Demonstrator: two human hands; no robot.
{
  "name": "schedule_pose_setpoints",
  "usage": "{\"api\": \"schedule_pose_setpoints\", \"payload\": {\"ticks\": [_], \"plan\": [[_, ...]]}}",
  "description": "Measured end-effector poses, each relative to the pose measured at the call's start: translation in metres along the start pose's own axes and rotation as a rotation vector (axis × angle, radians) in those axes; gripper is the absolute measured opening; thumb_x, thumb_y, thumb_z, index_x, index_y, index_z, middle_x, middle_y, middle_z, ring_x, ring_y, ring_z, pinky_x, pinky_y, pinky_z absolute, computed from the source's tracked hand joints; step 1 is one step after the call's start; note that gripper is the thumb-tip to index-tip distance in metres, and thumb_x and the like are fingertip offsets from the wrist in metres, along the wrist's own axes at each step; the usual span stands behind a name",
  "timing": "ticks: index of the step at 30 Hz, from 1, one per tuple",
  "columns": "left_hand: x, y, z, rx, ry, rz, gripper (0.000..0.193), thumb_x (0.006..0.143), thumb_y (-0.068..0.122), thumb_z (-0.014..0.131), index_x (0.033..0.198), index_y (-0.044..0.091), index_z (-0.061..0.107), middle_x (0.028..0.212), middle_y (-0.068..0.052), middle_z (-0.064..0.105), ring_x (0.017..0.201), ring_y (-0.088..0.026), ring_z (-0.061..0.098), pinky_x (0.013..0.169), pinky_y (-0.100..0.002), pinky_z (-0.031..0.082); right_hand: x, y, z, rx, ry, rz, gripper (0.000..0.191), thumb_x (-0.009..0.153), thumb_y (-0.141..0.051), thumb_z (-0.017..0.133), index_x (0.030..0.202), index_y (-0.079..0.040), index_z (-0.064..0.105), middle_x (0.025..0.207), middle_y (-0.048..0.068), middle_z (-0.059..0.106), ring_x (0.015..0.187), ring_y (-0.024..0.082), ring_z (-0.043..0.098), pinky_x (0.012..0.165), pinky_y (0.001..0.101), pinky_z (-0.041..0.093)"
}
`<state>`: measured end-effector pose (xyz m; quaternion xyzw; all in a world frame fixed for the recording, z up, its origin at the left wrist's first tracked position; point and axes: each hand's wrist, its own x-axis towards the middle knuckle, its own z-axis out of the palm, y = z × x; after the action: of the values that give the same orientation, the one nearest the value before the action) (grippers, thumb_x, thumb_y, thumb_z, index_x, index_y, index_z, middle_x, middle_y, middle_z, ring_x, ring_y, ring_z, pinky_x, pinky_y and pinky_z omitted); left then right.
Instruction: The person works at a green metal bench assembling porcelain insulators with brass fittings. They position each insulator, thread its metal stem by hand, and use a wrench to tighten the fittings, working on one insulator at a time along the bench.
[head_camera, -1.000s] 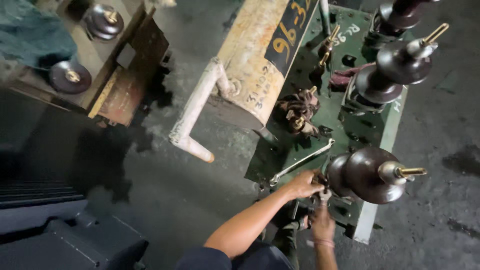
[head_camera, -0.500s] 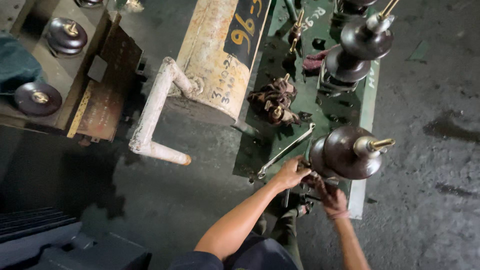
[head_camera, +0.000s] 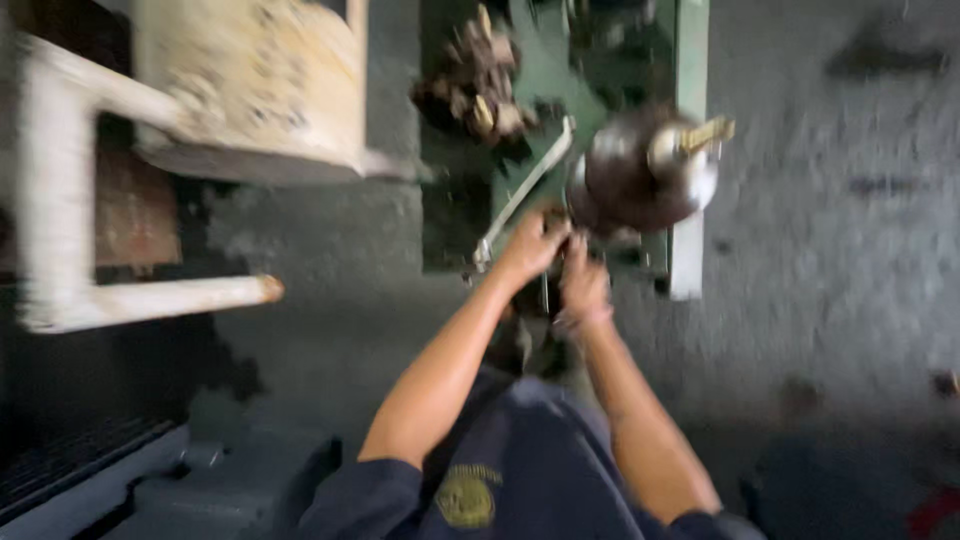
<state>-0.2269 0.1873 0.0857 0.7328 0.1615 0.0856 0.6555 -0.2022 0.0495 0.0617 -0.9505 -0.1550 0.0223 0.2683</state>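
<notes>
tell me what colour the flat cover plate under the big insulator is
Green, a worn dull shade. The cover plate shows only in the head view, blurred.

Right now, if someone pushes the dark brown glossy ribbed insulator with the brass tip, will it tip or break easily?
The dark brown glossy ribbed insulator probably will not tip, since it seems fixed to the green metal plate. Its glazed shine suggests ceramic: likely heavy, slippery and brittle if struck. The left hand and right hand are at its base, though blur hides their grip.
</notes>
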Motion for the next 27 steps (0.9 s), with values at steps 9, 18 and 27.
{"api": "schedule_pose_setpoints", "payload": {"ticks": [9,18,27], "plan": [[-0.003,-0.005,-0.003,-0.198,-0.070,-0.156,0.025,0.095,0.009,0.068,0.116,-0.001,0.062,0.093,-0.009,0.073,0.081,-0.016,0.070,0.075,-0.033,0.057,-0.049,0.011,0.035,0.883,-0.212,0.475,0.062,0.117,-0.044,0.046,0.103,0.012,0.070,0.081,0.009,0.062,0.071,0.014,0.050,0.062,0.0344,0.043],[-0.008,-0.008,-0.001,-0.175,-0.070,-0.080,0.036,0.095,0.010,0.069,0.127,-0.002,0.059,0.105,-0.008,0.072,0.095,-0.016,0.069,0.088,-0.032,0.055,-0.001,0.035,-0.016,0.057,-0.308,-0.380,0.048,0.102,-0.024,0.048,0.142,-0.008,0.069,0.104,0.016,0.075,0.082,0.027,0.070,0.078,0.0380,0.055],[-0.003,-0.005,0.004,-0.421,-0.079,-0.285,0.031,0.094,0.010,0.067,0.122,0.001,0.057,0.095,-0.010,0.070,0.082,-0.015,0.069,0.075,-0.032,0.057,-0.050,0.013,0.043,0.989,-0.230,0.525,0.060,0.117,-0.042,0.052,0.109,0.014,0.070,0.089,0.008,0.060,0.082,0.019,0.050,0.071,0.0364,0.042]]}}
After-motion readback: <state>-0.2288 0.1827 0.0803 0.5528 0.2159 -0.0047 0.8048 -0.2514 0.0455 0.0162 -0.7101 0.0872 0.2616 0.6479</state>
